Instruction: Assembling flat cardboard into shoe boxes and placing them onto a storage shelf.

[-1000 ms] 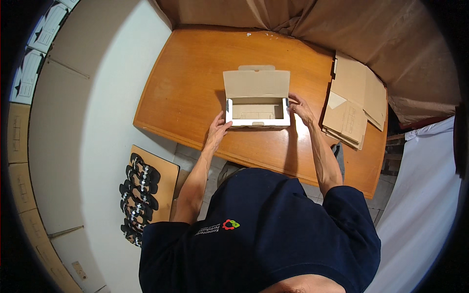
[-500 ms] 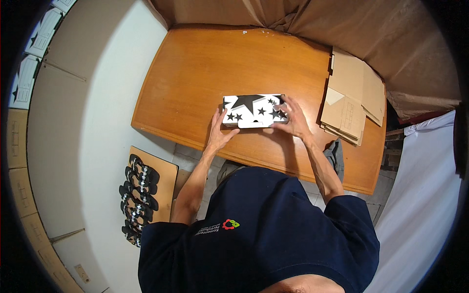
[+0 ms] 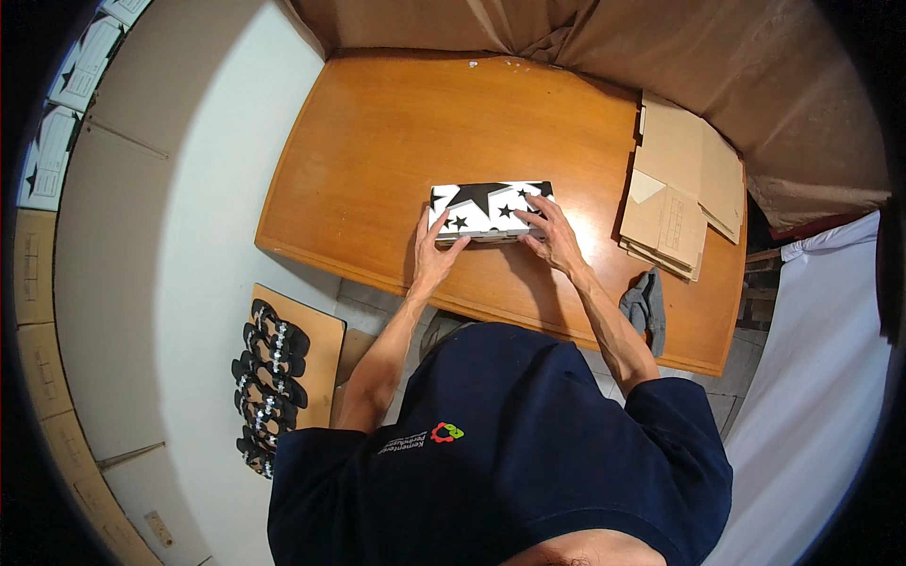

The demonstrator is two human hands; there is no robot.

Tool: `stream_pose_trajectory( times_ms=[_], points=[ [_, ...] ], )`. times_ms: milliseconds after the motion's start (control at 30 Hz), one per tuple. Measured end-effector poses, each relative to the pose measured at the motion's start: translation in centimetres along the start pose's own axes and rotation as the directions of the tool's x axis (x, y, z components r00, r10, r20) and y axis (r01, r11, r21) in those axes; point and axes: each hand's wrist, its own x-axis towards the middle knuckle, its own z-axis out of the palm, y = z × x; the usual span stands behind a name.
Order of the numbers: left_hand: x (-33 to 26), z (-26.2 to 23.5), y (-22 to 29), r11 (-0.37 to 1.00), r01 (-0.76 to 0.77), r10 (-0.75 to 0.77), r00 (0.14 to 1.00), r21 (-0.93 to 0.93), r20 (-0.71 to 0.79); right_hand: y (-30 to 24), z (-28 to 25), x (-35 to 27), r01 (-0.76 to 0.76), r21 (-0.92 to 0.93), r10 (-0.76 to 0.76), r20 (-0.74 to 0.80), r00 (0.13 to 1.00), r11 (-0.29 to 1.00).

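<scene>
A white shoe box (image 3: 479, 208) patterned with black stars lies on the orange-brown wooden table, its lid down. My left hand (image 3: 436, 247) grips its front left corner, fingers on the lid and thumb at the front edge. At the opposite end, my right hand (image 3: 555, 236) has its fingers over the right part of the lid and its thumb low against the front side. Between the two thumbs, the lid's front edge sits against the box.
Flat brown cardboard pieces (image 3: 668, 222) are stacked on the table's right side, with a grey cloth item (image 3: 645, 307) by the front edge. Black sandals (image 3: 274, 363) with shiny trim lie on a board at left. White boxes (image 3: 52, 156) and brown boxes (image 3: 36, 269) line the far left.
The lid's front flap, sticking out toward me before, is now tucked in. Both hands have closed in on the box's front corners, with the thumbs against its front.
</scene>
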Motion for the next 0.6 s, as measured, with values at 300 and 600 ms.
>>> stream_pose_trajectory(
  times_ms=[300, 600],
  points=[
    [-0.4, 0.3, 0.2, 0.998, 0.005, -0.007, 1.0, -0.06, -0.025, 0.1, 0.7, -0.6, 0.03, -0.075, -0.029, 0.022, 0.999, 0.997],
    [-1.4, 0.5, 0.1, 0.889, -0.214, 0.146, 0.97, 0.405, 0.192, 0.9, 1.8, -1.9, 0.108, -0.289, -0.116, -0.012, 0.993, 0.951]
  ],
)
